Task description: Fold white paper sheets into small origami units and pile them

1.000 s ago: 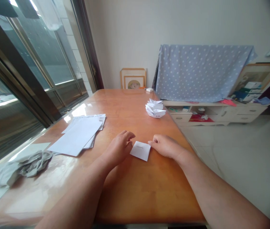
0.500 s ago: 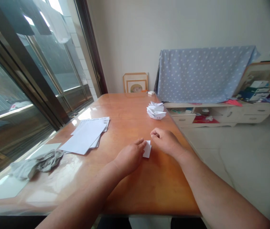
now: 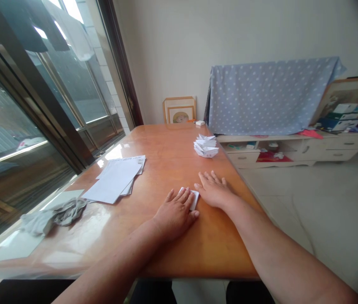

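A small folded white paper (image 3: 194, 201) lies on the wooden table, mostly covered by my left hand (image 3: 177, 213). That hand rests flat over it with fingers stretched out and the thumb at its near side. Just right of the paper, my right hand (image 3: 213, 189) lies palm down on the table, fingers spread, holding nothing. Beyond the hands, near the table's right edge, sits a cluster of folded white paper boats (image 3: 206, 147), nested closely together.
A stack of white sheets (image 3: 114, 181) lies on the left of the table (image 3: 162, 147). Nearer me on that side is a crumpled grey cloth (image 3: 58, 215). A small white box (image 3: 200, 123) stands at the far end. A low cabinet (image 3: 305, 150) runs beyond the right edge.
My left hand has flattened over the folded paper, covering more of it. The right hand has gone from curled fingers to spread ones, laid on the table.
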`<action>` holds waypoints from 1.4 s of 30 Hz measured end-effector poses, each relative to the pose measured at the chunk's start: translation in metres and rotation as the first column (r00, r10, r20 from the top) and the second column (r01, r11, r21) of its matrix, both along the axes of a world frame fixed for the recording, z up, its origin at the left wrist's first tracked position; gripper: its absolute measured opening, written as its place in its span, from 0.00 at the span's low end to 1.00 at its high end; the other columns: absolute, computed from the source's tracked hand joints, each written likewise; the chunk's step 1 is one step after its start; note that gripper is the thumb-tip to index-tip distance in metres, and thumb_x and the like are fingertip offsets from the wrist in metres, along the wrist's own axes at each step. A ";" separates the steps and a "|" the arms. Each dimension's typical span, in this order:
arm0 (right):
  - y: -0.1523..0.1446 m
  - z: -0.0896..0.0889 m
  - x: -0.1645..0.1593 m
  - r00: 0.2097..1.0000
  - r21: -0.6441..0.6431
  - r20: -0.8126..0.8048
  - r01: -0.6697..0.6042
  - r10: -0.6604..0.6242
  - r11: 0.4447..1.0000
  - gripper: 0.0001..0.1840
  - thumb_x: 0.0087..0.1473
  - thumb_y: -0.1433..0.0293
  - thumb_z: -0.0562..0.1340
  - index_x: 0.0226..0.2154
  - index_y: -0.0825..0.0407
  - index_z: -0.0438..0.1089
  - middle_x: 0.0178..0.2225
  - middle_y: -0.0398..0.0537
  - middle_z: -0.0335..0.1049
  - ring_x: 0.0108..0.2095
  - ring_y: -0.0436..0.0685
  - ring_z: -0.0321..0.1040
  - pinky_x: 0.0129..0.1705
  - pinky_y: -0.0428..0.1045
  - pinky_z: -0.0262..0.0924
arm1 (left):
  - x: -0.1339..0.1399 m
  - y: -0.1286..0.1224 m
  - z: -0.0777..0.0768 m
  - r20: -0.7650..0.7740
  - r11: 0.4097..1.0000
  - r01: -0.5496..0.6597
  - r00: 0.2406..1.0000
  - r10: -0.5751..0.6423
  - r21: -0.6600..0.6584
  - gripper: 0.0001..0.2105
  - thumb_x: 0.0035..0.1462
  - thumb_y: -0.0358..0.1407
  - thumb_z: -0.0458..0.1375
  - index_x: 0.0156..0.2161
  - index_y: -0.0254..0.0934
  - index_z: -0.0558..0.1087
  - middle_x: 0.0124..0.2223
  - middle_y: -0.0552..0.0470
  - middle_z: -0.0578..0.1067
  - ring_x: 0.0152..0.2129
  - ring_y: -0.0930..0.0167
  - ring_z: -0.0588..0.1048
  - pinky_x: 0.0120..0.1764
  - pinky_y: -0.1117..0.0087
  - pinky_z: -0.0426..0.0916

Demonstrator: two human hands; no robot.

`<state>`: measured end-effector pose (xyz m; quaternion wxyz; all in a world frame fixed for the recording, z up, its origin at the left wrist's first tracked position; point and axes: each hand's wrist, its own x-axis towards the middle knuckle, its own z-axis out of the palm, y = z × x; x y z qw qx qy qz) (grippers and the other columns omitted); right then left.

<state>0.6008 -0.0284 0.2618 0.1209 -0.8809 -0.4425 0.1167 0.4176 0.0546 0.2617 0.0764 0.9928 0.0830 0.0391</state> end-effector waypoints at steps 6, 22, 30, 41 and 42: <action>0.003 -0.005 -0.005 1.000 -0.110 0.028 -0.010 0.014 0.994 0.39 0.65 0.48 0.42 0.71 0.48 0.41 0.73 0.53 0.32 0.71 0.70 0.21 0.64 0.75 0.20 | -0.002 0.000 -0.004 0.002 1.000 0.003 1.000 -0.003 0.014 0.33 0.67 0.54 0.42 0.69 0.34 0.53 0.71 0.37 0.52 0.69 0.54 0.49 0.65 0.40 0.42; 0.001 -0.004 0.001 0.999 -0.151 0.025 -0.043 0.047 0.988 0.37 0.65 0.51 0.42 0.71 0.45 0.39 0.73 0.49 0.28 0.71 0.70 0.20 0.64 0.76 0.22 | -0.011 -0.004 0.004 0.052 0.997 -0.036 0.998 0.032 0.075 0.38 0.64 0.61 0.36 0.65 0.34 0.61 0.69 0.35 0.58 0.68 0.55 0.52 0.66 0.40 0.37; -0.003 0.000 0.007 0.999 -0.072 0.005 -0.050 0.050 0.996 0.34 0.66 0.53 0.40 0.71 0.42 0.40 0.73 0.44 0.34 0.72 0.65 0.23 0.66 0.73 0.26 | -0.010 -0.008 0.002 0.088 0.996 -0.053 0.995 0.046 0.074 0.41 0.61 0.64 0.38 0.65 0.31 0.60 0.68 0.32 0.59 0.67 0.51 0.53 0.64 0.36 0.35; -0.008 0.000 0.012 0.993 -0.123 -0.008 -0.120 0.120 0.985 0.43 0.60 0.42 0.45 0.71 0.42 0.42 0.73 0.45 0.31 0.72 0.69 0.20 0.67 0.71 0.23 | -0.009 -0.008 0.002 0.152 0.998 -0.066 0.986 0.062 0.022 0.30 0.65 0.58 0.41 0.61 0.38 0.64 0.66 0.36 0.63 0.65 0.52 0.58 0.63 0.34 0.39; -0.008 -0.001 0.012 0.993 -0.125 -0.006 -0.117 0.117 0.985 0.43 0.60 0.41 0.45 0.71 0.42 0.42 0.73 0.45 0.31 0.72 0.69 0.20 0.67 0.71 0.23 | -0.009 -0.008 0.002 0.162 0.998 -0.064 0.985 0.060 0.018 0.29 0.65 0.57 0.42 0.60 0.39 0.65 0.66 0.36 0.63 0.65 0.52 0.57 0.63 0.34 0.39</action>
